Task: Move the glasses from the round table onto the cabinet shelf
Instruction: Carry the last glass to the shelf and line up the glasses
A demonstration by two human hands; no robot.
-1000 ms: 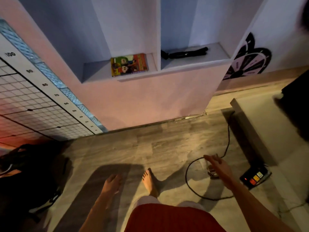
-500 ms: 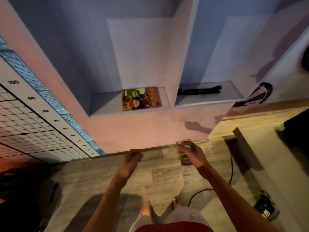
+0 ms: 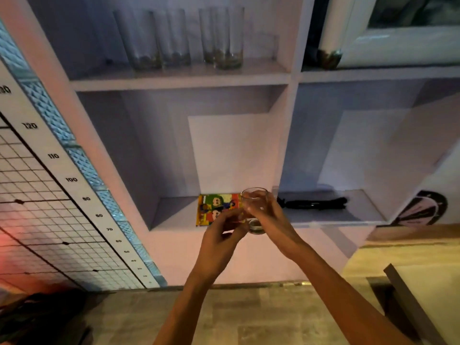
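Observation:
A short clear glass (image 3: 254, 207) is held up in front of the cabinet's lower left compartment. My right hand (image 3: 271, 217) is wrapped around its side and base. Fingertips of my left hand (image 3: 221, 232) touch the glass from the left. Several tall clear glasses (image 3: 179, 38) stand upright in a row on the upper left shelf (image 3: 174, 79), above the held glass. The round table is out of view.
A colourful picture book (image 3: 219, 207) lies in the lower left compartment, a black object (image 3: 313, 203) in the lower right one. A height chart (image 3: 72, 180) and wire grid (image 3: 37, 220) are at left. A dark bag (image 3: 37, 317) sits on the floor, a low platform (image 3: 423, 282) at right.
The view has tilted up from the floor to the shelves. My right hand lifted the glass from floor level to chest height, and my left hand came over to touch it.

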